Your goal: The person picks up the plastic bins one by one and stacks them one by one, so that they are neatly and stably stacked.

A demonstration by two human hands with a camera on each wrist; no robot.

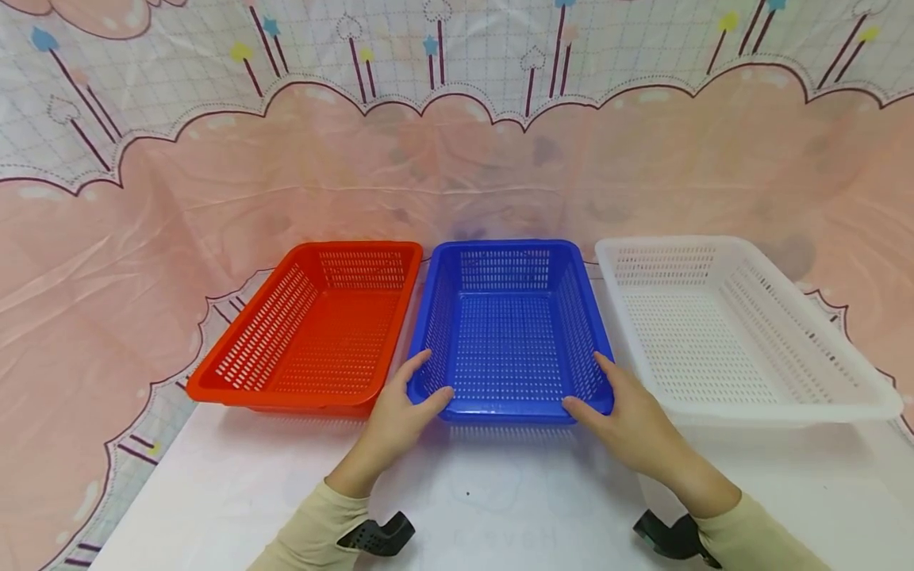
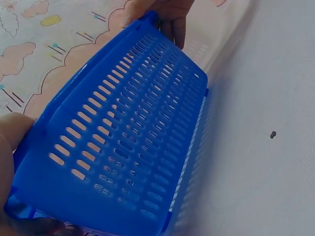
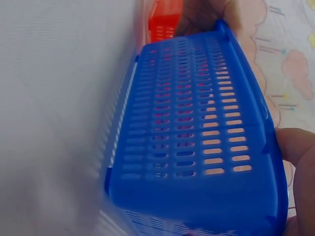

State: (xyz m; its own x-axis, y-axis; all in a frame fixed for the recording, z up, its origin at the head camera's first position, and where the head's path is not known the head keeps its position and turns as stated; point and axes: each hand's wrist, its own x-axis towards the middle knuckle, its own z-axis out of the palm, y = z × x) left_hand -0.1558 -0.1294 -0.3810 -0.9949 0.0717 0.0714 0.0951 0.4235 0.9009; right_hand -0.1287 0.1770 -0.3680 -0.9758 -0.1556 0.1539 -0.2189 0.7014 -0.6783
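A blue plastic basket with slotted walls sits in the middle of the table, nothing inside it. At its near left corner my left hand grips the rim, thumb over the front edge. My right hand holds the near right corner in the same way. In the left wrist view the slotted near wall of the basket faces the camera, with the right hand at its far end. The right wrist view shows that wall from the other side. Fingers under the rim are partly hidden.
A red basket stands close on the left and a white basket close on the right. Behind them hangs a pink patterned cloth. The white table stretches in front, with a small dark speck on it.
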